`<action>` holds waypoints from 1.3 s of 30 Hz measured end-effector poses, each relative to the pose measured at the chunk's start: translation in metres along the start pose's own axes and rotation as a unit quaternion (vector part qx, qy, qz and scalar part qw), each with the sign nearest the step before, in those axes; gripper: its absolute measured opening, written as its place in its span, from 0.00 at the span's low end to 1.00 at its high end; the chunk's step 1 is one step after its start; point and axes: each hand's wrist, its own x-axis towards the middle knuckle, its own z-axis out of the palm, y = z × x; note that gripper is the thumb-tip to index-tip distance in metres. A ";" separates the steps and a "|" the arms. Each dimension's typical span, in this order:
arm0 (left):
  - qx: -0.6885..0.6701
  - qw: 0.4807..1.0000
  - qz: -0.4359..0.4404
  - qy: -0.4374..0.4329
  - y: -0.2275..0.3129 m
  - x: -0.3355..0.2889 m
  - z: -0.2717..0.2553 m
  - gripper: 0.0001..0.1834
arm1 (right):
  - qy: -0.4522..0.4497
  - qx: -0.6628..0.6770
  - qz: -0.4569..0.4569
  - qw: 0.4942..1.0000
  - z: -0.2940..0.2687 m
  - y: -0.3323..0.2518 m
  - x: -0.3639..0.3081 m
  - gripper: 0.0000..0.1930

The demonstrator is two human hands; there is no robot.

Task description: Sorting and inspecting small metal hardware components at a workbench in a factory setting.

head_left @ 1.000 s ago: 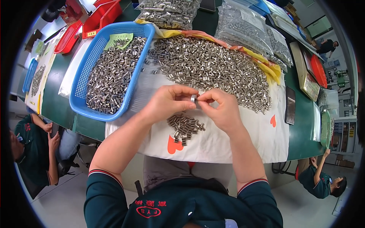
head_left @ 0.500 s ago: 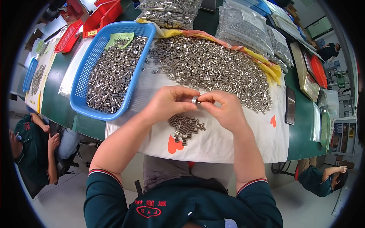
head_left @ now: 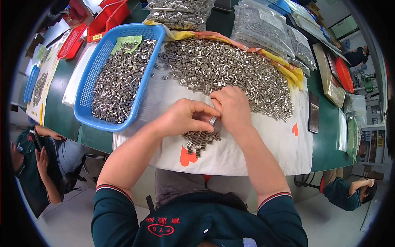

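Observation:
Between the thumb and fingers of my left hand (head_left: 184, 118) is a small shiny metal piece (head_left: 212, 120), ring-like in shape. My right hand (head_left: 232, 108) is right beside it, fingers bent and pressed together; whatever they may hold is hidden. Just beyond my fingers spreads a large pile of short metal sleeves (head_left: 230, 61) on a white cloth (head_left: 263, 152) with red hearts. A smaller heap of the same sleeves (head_left: 199, 142) lies under and in front of my left hand. More sleeves fill the blue mesh basket (head_left: 82, 101) to the left, with a green paper slip among them.
Plastic bags of metal parts (head_left: 259, 31) stand behind the pile, along a yellow-and-red cloth edge (head_left: 284, 66). A dark phone (head_left: 313, 113) lies at the right. Red bins (head_left: 107, 18) stand at the far left. One person sits at the left, others at the right.
My right hand has turned and moved slightly left and away from me, its fingers closing together. My left hand has dropped a little toward me, still holding the metal piece.

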 end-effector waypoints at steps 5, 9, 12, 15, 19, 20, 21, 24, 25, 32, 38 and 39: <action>-0.141 0.989 0.014 0.043 -0.006 0.005 -0.004 0.18 | -0.050 -0.003 0.010 0.999 -0.012 -0.003 -0.004 0.04; -0.191 0.979 0.001 0.067 -0.008 0.005 -0.006 0.18 | -0.047 0.059 0.078 0.994 -0.020 -0.006 -0.003 0.03; -0.213 0.972 -0.009 0.095 -0.004 0.004 -0.005 0.19 | -0.066 0.327 0.203 0.920 -0.036 -0.013 -0.002 0.03; -0.203 0.974 0.001 0.098 -0.007 0.005 -0.006 0.19 | -0.098 0.375 0.172 0.906 -0.034 -0.013 -0.005 0.04; -0.200 0.975 0.003 0.093 -0.008 0.004 -0.006 0.19 | -0.082 0.337 0.162 0.924 -0.034 -0.016 -0.004 0.05; -0.200 0.975 0.004 0.094 -0.009 0.004 -0.006 0.19 | -0.073 0.329 0.159 0.928 -0.034 -0.018 -0.004 0.04; -0.196 0.976 0.005 0.094 -0.011 0.005 -0.006 0.18 | -0.064 0.321 0.155 0.932 -0.034 -0.019 -0.005 0.04; -0.150 0.983 -0.012 0.106 -0.007 0.005 -0.004 0.18 | -0.030 0.188 0.045 0.981 -0.032 -0.020 -0.006 0.03; -0.107 0.987 -0.030 0.117 -0.005 0.005 -0.003 0.19 | -0.030 0.187 0.046 0.981 -0.030 -0.020 -0.007 0.03; -0.137 0.982 -0.026 0.129 -0.006 0.005 -0.002 0.18 | -0.025 0.201 0.055 0.978 -0.032 -0.020 -0.007 0.04; -0.111 0.990 -0.014 0.089 -0.006 0.002 -0.002 0.18 | -0.134 0.362 0.197 0.901 -0.039 -0.007 -0.006 0.06; -0.125 0.989 -0.011 0.079 -0.006 0.001 -0.001 0.18 | -0.137 0.366 0.220 0.894 -0.038 -0.007 -0.006 0.06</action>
